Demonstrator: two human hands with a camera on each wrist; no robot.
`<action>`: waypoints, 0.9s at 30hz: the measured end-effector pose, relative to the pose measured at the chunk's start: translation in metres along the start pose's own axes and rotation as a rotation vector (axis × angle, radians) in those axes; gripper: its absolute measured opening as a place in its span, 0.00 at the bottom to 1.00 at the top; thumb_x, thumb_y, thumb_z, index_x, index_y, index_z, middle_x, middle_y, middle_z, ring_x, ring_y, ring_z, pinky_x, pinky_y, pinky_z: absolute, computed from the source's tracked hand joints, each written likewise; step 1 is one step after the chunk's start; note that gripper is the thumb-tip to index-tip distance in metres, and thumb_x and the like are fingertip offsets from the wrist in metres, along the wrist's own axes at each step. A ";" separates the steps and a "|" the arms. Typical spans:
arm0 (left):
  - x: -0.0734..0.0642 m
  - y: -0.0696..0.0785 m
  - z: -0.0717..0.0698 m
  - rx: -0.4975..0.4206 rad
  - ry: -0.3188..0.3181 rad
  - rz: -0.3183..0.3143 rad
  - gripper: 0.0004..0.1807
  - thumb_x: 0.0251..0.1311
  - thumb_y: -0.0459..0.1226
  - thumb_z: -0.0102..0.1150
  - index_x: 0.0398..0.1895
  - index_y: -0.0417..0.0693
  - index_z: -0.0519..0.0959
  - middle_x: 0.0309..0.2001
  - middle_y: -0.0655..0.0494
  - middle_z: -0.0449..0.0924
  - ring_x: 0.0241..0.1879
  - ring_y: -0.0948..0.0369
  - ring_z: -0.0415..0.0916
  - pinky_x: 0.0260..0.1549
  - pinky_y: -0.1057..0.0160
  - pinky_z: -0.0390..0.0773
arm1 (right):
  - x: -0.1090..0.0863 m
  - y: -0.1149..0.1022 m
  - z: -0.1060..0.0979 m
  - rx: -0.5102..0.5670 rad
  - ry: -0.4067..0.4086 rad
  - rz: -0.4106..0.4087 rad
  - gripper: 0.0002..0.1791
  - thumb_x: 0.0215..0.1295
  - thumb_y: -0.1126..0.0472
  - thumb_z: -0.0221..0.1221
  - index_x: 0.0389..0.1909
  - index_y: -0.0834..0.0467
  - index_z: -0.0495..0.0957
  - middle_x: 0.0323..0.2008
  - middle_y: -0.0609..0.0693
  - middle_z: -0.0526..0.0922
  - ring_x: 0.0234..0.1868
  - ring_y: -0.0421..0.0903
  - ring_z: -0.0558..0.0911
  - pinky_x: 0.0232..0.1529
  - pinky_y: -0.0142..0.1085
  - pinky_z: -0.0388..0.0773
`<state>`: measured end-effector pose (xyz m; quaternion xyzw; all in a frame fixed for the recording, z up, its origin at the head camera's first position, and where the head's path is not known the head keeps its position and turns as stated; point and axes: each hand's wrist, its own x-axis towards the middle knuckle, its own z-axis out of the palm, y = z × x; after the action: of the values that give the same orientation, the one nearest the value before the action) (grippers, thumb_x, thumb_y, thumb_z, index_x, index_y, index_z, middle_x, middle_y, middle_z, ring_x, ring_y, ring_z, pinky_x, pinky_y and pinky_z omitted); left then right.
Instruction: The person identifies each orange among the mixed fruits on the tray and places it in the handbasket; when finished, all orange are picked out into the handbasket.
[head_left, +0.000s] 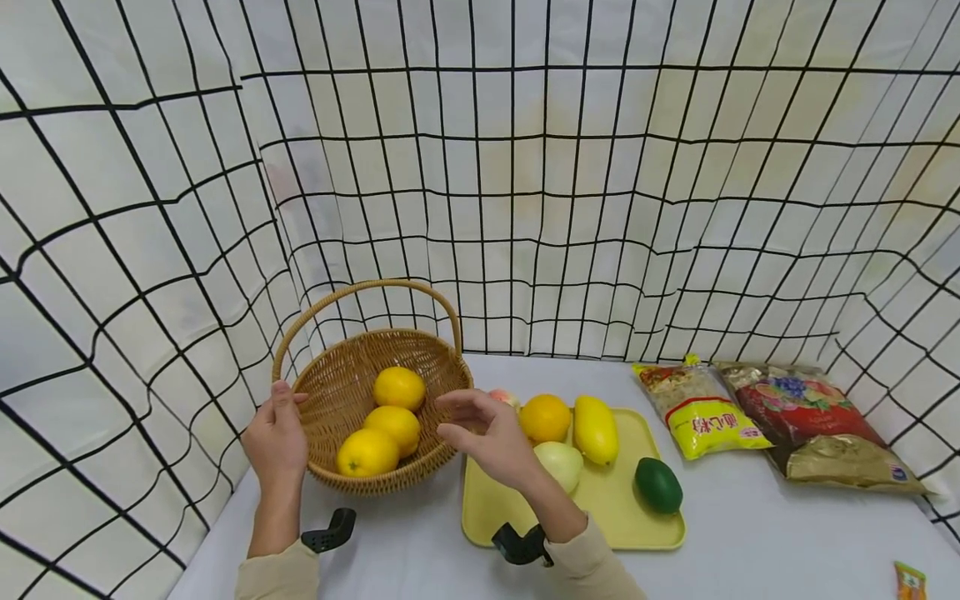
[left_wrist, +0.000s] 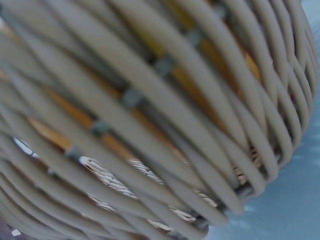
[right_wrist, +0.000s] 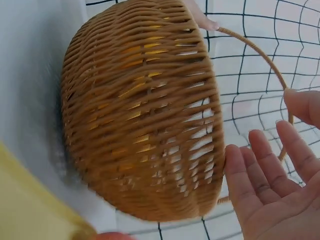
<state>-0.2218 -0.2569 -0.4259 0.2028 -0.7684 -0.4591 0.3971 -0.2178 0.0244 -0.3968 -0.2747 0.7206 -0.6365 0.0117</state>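
Observation:
A brown wicker basket (head_left: 330,392) with an arched handle tilts toward me on the left, three yellow citrus fruits (head_left: 367,452) lying inside it. My left hand (head_left: 279,437) grips the basket's left rim, thumb up beside the foot of the handle. At the opposite side is my right hand (head_left: 491,437), its fingers extended and spread near the right rim; in the right wrist view the fingertips (right_wrist: 233,152) come right up to the rim. Only the basket's woven wall (left_wrist: 165,110) fills the left wrist view, fruit showing through the gaps.
Beside the basket lies a yellow tray (head_left: 622,521) with an orange (head_left: 545,418), a mango (head_left: 596,429), a pale green round fruit (head_left: 558,465), a dark green avocado (head_left: 658,486) and a partly hidden reddish fruit (head_left: 504,397). Two food bags (head_left: 712,417) sit back right. Gridded cloth walls surround the table.

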 end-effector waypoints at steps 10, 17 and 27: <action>0.000 0.000 -0.001 -0.003 -0.002 -0.027 0.37 0.73 0.59 0.38 0.34 0.36 0.85 0.12 0.61 0.59 0.14 0.63 0.53 0.17 0.64 0.52 | -0.003 0.010 -0.028 -0.049 0.056 0.004 0.19 0.63 0.61 0.66 0.55 0.56 0.79 0.52 0.58 0.79 0.52 0.56 0.79 0.54 0.40 0.76; 0.000 -0.002 -0.001 0.003 0.001 -0.014 0.36 0.73 0.58 0.38 0.34 0.36 0.85 0.11 0.60 0.59 0.13 0.63 0.52 0.15 0.64 0.50 | -0.003 0.008 -0.039 -0.118 0.085 0.052 0.22 0.61 0.63 0.66 0.57 0.58 0.77 0.52 0.55 0.80 0.53 0.58 0.79 0.56 0.44 0.75; 0.000 0.000 -0.003 0.007 -0.009 -0.007 0.36 0.73 0.58 0.38 0.34 0.37 0.85 0.11 0.60 0.59 0.12 0.65 0.51 0.14 0.64 0.50 | -0.004 0.024 -0.064 -0.264 0.196 0.062 0.22 0.60 0.60 0.68 0.56 0.52 0.79 0.57 0.48 0.79 0.61 0.54 0.73 0.65 0.52 0.63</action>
<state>-0.2194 -0.2584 -0.4252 0.2045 -0.7710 -0.4588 0.3913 -0.2472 0.0853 -0.4084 -0.1881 0.8036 -0.5596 -0.0753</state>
